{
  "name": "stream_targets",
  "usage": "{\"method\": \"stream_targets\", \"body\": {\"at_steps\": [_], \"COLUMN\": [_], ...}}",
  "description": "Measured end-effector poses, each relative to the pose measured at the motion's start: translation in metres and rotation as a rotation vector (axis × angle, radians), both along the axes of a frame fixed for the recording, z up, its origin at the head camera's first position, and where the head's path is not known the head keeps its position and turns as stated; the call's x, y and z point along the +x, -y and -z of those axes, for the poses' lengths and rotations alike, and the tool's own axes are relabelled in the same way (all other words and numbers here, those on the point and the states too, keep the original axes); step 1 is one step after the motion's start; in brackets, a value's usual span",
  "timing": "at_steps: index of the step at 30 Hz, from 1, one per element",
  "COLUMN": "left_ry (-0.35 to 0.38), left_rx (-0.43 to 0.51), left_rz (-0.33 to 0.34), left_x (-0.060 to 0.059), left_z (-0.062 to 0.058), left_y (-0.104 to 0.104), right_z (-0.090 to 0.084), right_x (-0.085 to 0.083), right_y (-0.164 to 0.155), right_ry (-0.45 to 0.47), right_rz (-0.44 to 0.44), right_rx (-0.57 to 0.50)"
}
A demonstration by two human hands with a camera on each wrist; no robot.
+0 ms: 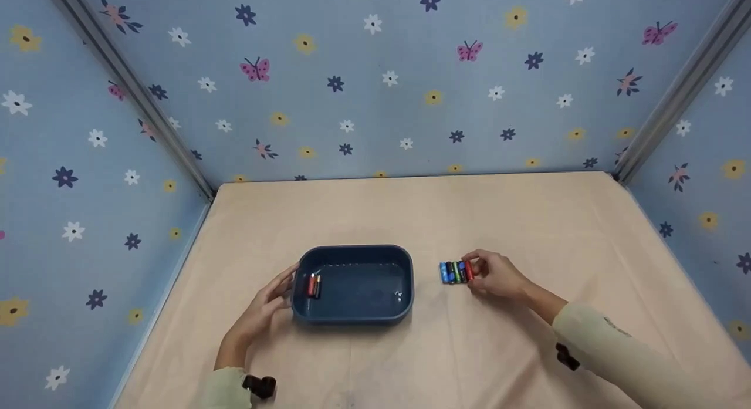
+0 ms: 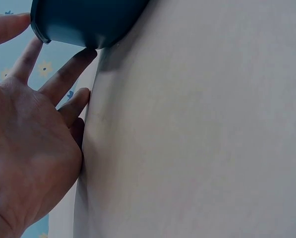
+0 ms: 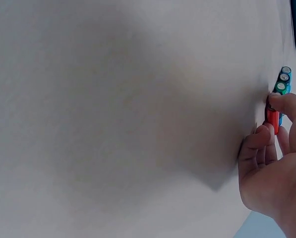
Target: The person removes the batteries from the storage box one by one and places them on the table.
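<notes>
Broadly, the scene is bounded by blue walls [image 1: 375, 92] patterned with flowers and butterflies, within which a beige cloth-covered table [image 1: 410, 221] is spread. Near the middle of the table a dark blue tray [image 1: 354, 284] is set, and its left end wall is touched by the straight, spread fingers of the left hand [image 1: 267, 306], which is left relaxed and grips nothing; the same contact is confirmed in the left wrist view, where fingertips [image 2: 83, 54] are laid against the tray's underside and rim. Just right of the tray, apart from it, a short row of batteries [image 1: 455, 272] is laid side by side on the cloth. The red battery [image 1: 468, 270] at the right end of that row is pinched between thumb and curled fingers of the right hand [image 1: 496, 274], as is shown more closely in the right wrist view [image 3: 272, 120]. Inside the tray, against its left wall, two batteries [image 1: 314, 285] are already lodged, one red, one darker. The pick is judged to go best if the end battery is lifted straight up, so that its neighbours are not rolled, while the tray is steadied from the left.
</notes>
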State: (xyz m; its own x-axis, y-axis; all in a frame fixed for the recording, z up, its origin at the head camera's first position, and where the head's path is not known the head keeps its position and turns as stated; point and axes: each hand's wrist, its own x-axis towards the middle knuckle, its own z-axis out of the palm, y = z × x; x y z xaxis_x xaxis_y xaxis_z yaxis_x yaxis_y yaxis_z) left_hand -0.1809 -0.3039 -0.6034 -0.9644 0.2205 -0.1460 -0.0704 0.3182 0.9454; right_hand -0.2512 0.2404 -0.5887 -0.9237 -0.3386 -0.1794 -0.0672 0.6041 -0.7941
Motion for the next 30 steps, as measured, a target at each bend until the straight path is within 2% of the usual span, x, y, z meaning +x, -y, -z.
{"method": "stream_targets", "body": {"at_steps": [9, 16, 23, 30], "left_ry": [-0.011, 0.007, 0.005, -0.005], "left_rx": [-0.017, -0.018, -0.006, 0.005], "left_rz": [0.01, 0.001, 0.007, 0.012], "left_x": [-0.002, -0.002, -0.003, -0.002], "left_z": [-0.001, 0.001, 0.001, 0.002], "left_y": [-0.001, -0.001, -0.002, -0.001], "right_z": [-0.002, -0.016, -0.033, -0.031], "right_x": [-0.001, -0.003, -0.008, -0.011], "right_y": [-0.002, 0.001, 0.002, 0.005], "right_ry": [0.0, -0.014, -0.023, -0.07], "right_rz": [-0.013, -0.067, -0.06, -0.035], "right_rx": [0.015, 0.051, 0.066, 0.025]}}
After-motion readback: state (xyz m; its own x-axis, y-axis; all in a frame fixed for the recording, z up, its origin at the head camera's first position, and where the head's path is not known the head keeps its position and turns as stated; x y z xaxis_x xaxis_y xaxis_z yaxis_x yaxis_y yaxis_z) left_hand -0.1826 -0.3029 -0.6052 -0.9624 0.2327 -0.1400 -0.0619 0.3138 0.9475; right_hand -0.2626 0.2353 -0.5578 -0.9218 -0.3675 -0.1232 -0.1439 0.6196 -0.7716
